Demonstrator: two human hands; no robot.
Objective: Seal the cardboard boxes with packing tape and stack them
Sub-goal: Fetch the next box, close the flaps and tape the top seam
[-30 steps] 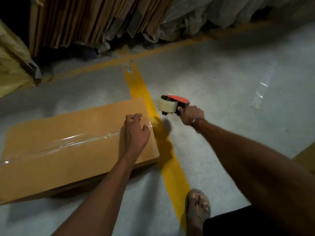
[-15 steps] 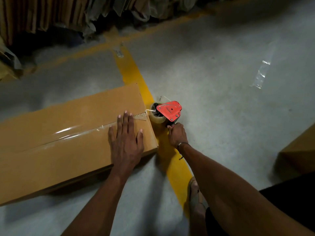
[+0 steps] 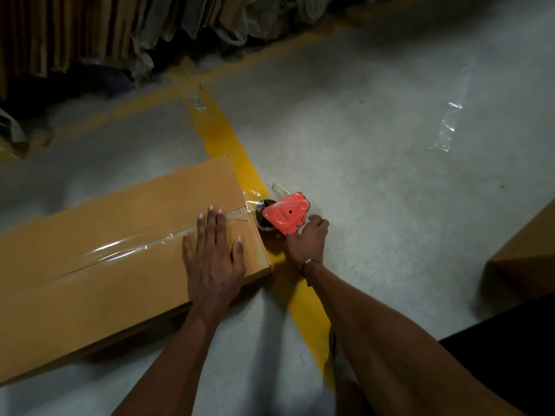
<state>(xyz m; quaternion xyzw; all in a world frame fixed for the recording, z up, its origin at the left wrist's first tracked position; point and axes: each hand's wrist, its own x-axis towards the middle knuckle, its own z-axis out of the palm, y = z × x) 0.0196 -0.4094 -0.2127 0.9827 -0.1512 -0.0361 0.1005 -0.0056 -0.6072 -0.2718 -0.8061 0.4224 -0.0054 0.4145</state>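
1. box (image 3: 120, 259) lies flat on the floor (image 3: 375, 190), taped along its seam.
2. left hand (image 3: 214, 259) presses it, fingers straight.
3. right hand (image 3: 307, 240) grips the dispenser (image 3: 285, 214).
4. likely light, stiff; lift by opposite edges.

Parts we cannot see

The big box (image 3: 120, 265) runs off at 9 o'clock; another box (image 3: 528, 259) is cut off at 3 o'clock; the right hand (image 3: 307, 241) hides the tape gun's (image 3: 285, 213) handle.

One head-worn view — looking steeply down, close over the floor (image 3: 375, 205).
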